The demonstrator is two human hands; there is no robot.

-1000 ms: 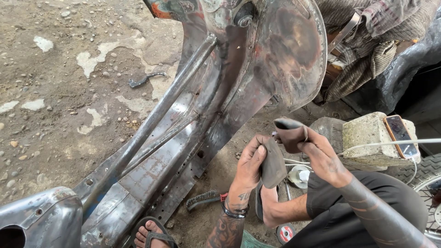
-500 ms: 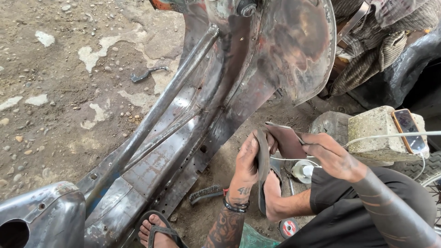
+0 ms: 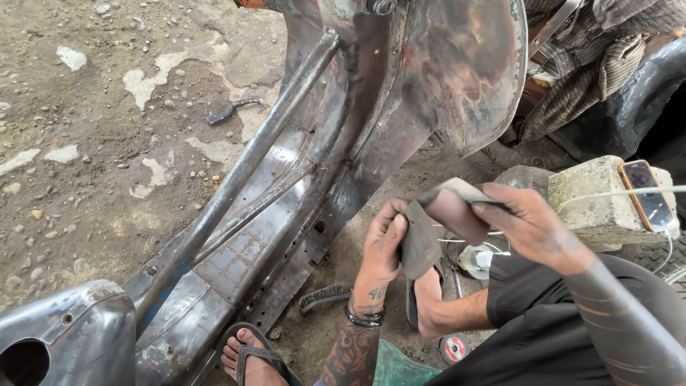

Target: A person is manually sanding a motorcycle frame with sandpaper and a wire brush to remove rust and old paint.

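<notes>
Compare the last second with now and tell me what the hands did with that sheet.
Both hands kept their grip while the worn grey abrasive sheet bent: the right hand drew its end outward, and the left hand stayed lower. The rusty metal frame stayed put.

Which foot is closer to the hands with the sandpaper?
The foot on the right, just under the left hand and the sandpaper sheet. The other foot sits further left, against the rusty metal frame.
</notes>
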